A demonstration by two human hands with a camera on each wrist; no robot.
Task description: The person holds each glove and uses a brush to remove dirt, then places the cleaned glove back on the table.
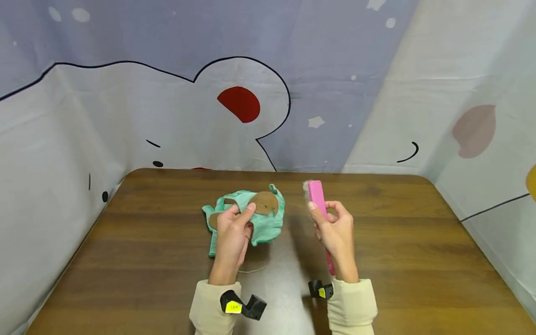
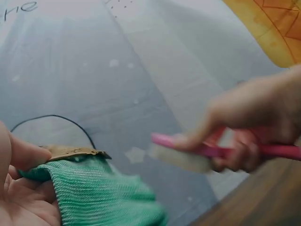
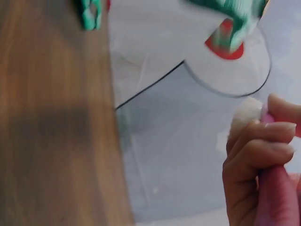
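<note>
My left hand [image 1: 232,232] pinches a green knitted piece [image 1: 265,228] with brown patches, thumb on top of one patch [image 1: 264,203]. The piece is held above the table, its loose ends sticking out to both sides. In the left wrist view its ribbed green knit [image 2: 101,193] hangs beyond the thumb and fingers. To the right, my right hand [image 1: 337,228] grips a pink brush [image 1: 317,193] by its handle, upright, with pale bristles [image 1: 307,191] turned left toward the knit. A gap lies between brush and knit. The right wrist view shows the fingers curled round the pink handle [image 3: 275,197].
Beneath the hands is a brown wooden table [image 1: 398,242]. A thin pale thread [image 1: 252,270] lies on it near the left wrist. A printed cloth backdrop [image 1: 326,93] rises behind the table's far edge. Black wrist cameras [image 1: 253,307] sit on both cuffs.
</note>
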